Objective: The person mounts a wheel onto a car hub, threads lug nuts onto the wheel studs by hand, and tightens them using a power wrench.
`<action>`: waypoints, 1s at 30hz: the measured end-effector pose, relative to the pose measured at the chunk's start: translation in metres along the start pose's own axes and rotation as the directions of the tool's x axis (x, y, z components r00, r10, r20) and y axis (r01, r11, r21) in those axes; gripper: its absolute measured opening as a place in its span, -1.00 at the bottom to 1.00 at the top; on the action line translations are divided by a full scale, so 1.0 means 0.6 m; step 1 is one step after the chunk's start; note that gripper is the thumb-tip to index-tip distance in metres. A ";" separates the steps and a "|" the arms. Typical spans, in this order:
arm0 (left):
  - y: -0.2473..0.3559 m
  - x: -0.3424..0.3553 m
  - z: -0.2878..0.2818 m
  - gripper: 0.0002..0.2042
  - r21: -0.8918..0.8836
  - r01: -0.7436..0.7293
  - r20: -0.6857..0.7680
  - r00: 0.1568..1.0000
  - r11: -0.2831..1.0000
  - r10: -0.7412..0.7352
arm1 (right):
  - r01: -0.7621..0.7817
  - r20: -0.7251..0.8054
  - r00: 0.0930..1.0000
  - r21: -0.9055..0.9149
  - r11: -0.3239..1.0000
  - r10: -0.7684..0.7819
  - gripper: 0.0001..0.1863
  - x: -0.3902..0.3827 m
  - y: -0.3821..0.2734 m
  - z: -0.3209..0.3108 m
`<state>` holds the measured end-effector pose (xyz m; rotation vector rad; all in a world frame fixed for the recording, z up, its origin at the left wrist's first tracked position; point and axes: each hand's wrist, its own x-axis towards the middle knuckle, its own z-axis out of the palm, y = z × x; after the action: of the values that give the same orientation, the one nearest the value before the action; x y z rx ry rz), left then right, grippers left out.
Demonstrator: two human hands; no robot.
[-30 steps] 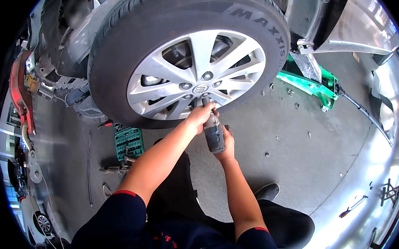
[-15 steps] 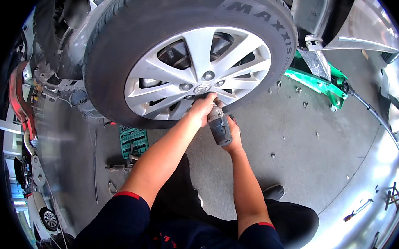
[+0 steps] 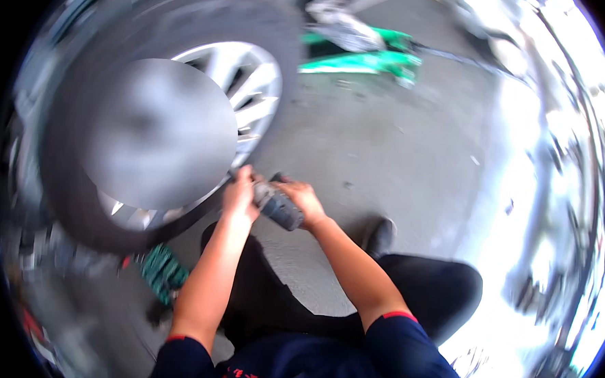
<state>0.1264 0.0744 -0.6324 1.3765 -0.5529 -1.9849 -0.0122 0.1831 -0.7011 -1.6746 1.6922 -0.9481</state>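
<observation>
Both of my hands are on a dark cordless impact wrench (image 3: 279, 207) just off the lower right side of a car wheel. My right hand (image 3: 304, 201) is wrapped round its handle. Closed about the front end is my left hand (image 3: 240, 194), which hides the nose and whatever is fitted there. The wheel has a black tire (image 3: 67, 177) and a silver spoked rim (image 3: 259, 94). A grey blurred patch covers the hub and most of the spokes, so the lug nuts do not show. Whether the wrench's tip touches the tire, I cannot tell.
A green floor jack (image 3: 364, 62) stands beyond the wheel to the right, its long handle reaching farther right. A teal tool case (image 3: 163, 272) lies on the grey floor (image 3: 387, 145) at the lower left. My dark shoe (image 3: 380, 235) is below the wrench.
The wrench and both hands have come away from the wheel's hub, down and outward past the tire's edge. The view has swung right, shifting the wheel and jack leftward and blurring the picture.
</observation>
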 end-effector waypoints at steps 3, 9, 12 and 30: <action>-0.022 -0.022 0.064 -0.85 -0.004 0.003 0.084 0.996 1.000 -0.002 | -0.067 -0.091 0.994 -0.121 0.990 0.056 -0.47 -0.049 -0.003 -0.072; -0.016 -0.116 0.247 -0.74 0.002 0.117 0.572 0.815 0.993 -0.097 | 0.064 -0.021 0.997 -0.154 0.986 -0.068 -0.55 -0.113 -0.022 -0.298; 0.002 -0.182 0.319 -0.72 0.126 0.076 0.684 0.716 0.989 -0.142 | -0.168 -0.052 0.986 -0.195 0.966 0.160 -0.50 -0.160 -0.071 -0.437; 0.107 0.092 0.119 -0.70 0.970 0.099 -0.053 0.977 0.221 -0.205 | -0.549 -0.923 -0.161 0.379 0.745 0.351 -0.65 -0.810 0.451 -0.625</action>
<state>0.0638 -0.0116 -0.6008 2.0874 -2.0727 -1.7975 -0.4487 0.6912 -0.7401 0.1320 2.9809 -1.7843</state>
